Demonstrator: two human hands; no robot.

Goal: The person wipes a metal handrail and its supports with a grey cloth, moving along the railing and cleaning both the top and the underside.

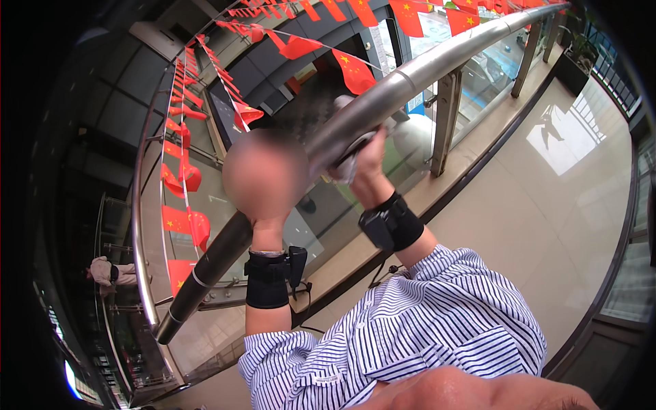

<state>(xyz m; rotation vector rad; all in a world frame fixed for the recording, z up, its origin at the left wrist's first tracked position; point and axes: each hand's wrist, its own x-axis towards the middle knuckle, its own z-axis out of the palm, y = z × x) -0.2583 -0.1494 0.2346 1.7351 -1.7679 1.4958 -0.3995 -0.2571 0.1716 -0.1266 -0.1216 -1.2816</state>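
A round metal handrail [359,115] slants across the view before me. My right hand [370,156] grips a greyish-white cloth [347,169] against the rail's near underside. More pale cloth shows on the rail's far side. My left hand [266,177] is at the rail, lower and to the left. A blur covers it, so its fingers and any hold on the rail are hidden. Each wrist wears a black band with a small device.
Glass panels on metal posts [446,123] stand below the rail. Strings of small red flags [353,72] hang beyond it, over a lower floor. A planter [574,69] stands far right on the tiled floor [517,205]. A dark cable [309,294] hangs near my left forearm. Far left is another person [110,271].
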